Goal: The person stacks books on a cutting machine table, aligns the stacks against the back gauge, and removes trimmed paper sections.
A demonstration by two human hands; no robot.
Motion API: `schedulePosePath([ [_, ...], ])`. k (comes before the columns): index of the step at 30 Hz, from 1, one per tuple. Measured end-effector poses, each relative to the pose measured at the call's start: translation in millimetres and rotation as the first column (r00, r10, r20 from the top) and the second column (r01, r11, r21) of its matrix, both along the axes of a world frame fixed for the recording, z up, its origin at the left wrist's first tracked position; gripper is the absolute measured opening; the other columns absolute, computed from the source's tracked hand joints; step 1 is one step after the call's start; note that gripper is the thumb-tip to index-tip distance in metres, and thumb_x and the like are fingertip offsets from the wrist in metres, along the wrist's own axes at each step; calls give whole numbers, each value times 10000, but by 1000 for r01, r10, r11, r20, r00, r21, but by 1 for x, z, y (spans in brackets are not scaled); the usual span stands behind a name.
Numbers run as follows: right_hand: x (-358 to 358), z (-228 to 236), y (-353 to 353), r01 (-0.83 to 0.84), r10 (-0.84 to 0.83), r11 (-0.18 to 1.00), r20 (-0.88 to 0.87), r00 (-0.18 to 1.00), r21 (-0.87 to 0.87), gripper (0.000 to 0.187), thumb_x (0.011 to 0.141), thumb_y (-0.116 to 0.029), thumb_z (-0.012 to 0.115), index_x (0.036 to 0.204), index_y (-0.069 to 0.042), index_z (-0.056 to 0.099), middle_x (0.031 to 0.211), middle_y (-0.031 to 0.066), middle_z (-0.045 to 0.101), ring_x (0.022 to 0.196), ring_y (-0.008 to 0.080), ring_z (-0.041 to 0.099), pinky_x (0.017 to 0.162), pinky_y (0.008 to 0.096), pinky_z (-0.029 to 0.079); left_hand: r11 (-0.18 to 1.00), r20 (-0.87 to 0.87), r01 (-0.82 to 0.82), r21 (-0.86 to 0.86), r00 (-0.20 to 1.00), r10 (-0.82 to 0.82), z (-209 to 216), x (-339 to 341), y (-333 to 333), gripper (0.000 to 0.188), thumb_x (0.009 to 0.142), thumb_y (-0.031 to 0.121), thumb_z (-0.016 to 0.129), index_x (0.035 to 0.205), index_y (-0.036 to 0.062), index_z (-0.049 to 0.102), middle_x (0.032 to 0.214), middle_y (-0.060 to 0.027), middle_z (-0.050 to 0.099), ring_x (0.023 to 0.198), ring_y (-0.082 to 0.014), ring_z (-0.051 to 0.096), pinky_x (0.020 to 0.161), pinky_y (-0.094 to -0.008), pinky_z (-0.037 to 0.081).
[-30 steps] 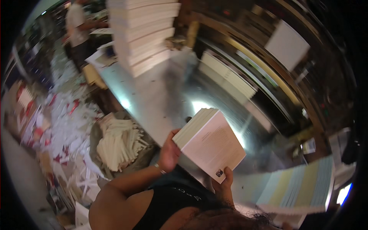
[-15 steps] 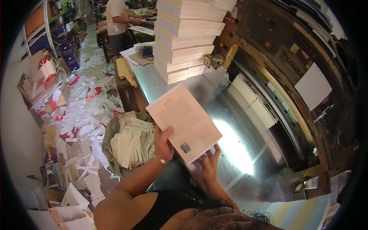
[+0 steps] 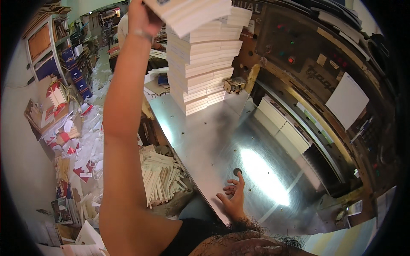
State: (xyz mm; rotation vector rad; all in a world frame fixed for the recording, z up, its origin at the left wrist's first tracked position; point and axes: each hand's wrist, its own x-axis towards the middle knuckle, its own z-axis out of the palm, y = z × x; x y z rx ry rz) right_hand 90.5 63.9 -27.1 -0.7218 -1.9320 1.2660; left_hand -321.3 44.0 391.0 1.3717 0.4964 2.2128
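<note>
My left arm is stretched up and forward, and my left hand (image 3: 145,21) is closed on the near left edge of a pale paperback book (image 3: 192,13). The book is at the top of a tall stack of books (image 3: 200,72); the upper edge of the picture cuts it off, and I cannot tell whether it rests fully on the stack. Low over the shiny metal table (image 3: 200,145), my right hand (image 3: 234,196) is open with its fingers apart. The index finger points toward a small dark round spot in the tabletop.
A large machine (image 3: 299,55) with lit buttons and a slot borders the table on the right. Left of the table, a sack of paper strips (image 3: 160,177) stands on a floor strewn with scraps (image 3: 85,158). Another person (image 3: 123,30) is partly hidden behind my arm.
The book has moved from in front of me up to the top of the stack in my left hand. My right hand has let go of it and stays low over the table.
</note>
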Motion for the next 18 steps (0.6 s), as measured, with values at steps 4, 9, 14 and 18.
schedulePosePath([
  [4, 2, 5, -6, -1, 1, 999, -7, 1000, -39, 1047, 693, -191, 867, 1527, -47, 250, 1176, 133, 554, 886, 191, 588, 781, 327, 496, 955, 79, -254, -155, 960, 269, 58, -52, 46, 582, 867, 460, 583, 1274, 45, 581, 1198, -143, 668, 1113, -300, 637, 944, -456, 512],
  [9, 4, -9, -1, 22, -24, 997, -23, 999, -74, 982, 717, -151, 853, 1507, -23, 284, 1174, 140, 550, 875, 180, 586, 786, 330, 505, 900, 199, -291, -325, 909, 365, 63, -91, 115, 547, 868, 483, 563, 1219, 66, 618, 1156, -128, 684, 1069, -298, 646, 915, -441, 516],
  [14, 2, -7, -4, -22, 16, 995, -56, 998, -100, 940, 742, -137, 835, 1500, -19, 291, 1186, 149, 551, 872, 179, 594, 796, 318, 512, 801, 115, -400, -446, 862, 495, 29, -148, 138, 527, 879, 477, 549, 1204, 70, 628, 1149, -141, 678, 1110, -286, 614, 964, -467, 473],
  [18, 6, -10, 4, 26, -33, 991, -50, 998, -129, 943, 739, -135, 839, 1497, -16, 292, 1191, 151, 551, 883, 182, 603, 801, 324, 516, 639, 30, -545, -543, 748, 663, 21, -143, 169, 620, 886, 508, 555, 1296, 45, 603, 1346, -151, 585, 1243, -343, 521, 1026, -515, 410],
])
